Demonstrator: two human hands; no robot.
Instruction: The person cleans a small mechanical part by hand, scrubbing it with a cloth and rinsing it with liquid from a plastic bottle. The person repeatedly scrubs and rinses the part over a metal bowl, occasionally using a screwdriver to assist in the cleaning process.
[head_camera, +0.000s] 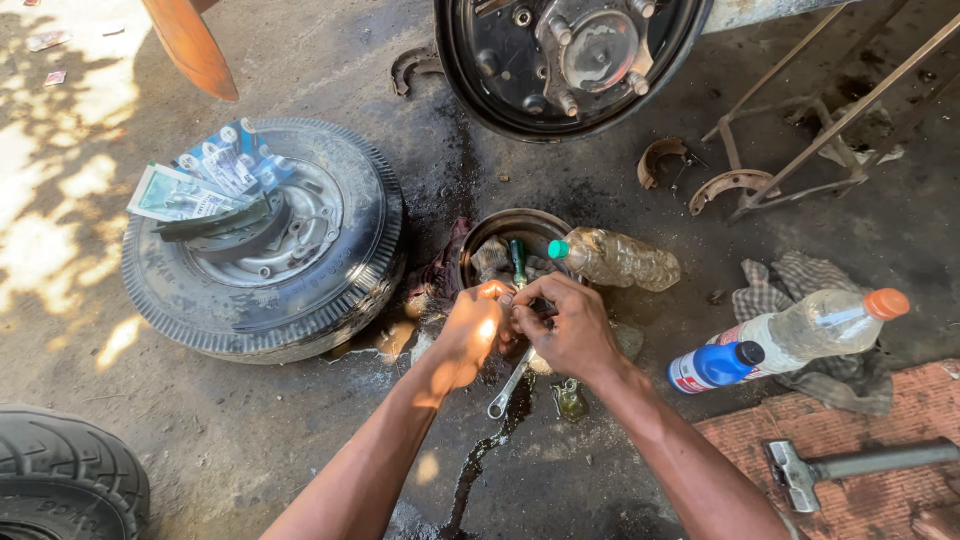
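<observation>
My left hand (470, 330) and my right hand (565, 325) meet over a greasy patch of ground, fingers pinched together on a small part I cannot make out. Just beyond them sits a round metal bowl (492, 232) with a green-handled screwdriver (518, 260) and a rag inside. A steel wrench (508, 388) lies on the ground under my hands, beside a dark oil trail (470, 470).
A wheel with tyre (265, 240) lies at left, carrying brake shoes and printed packets. A brake backing plate (565, 60) hangs above. Loose brake shoes (665, 155), a crumpled bottle (620, 258), two more bottles (800, 335), a checked rag, a hammer (850, 465) and another tyre (60, 475) lie around.
</observation>
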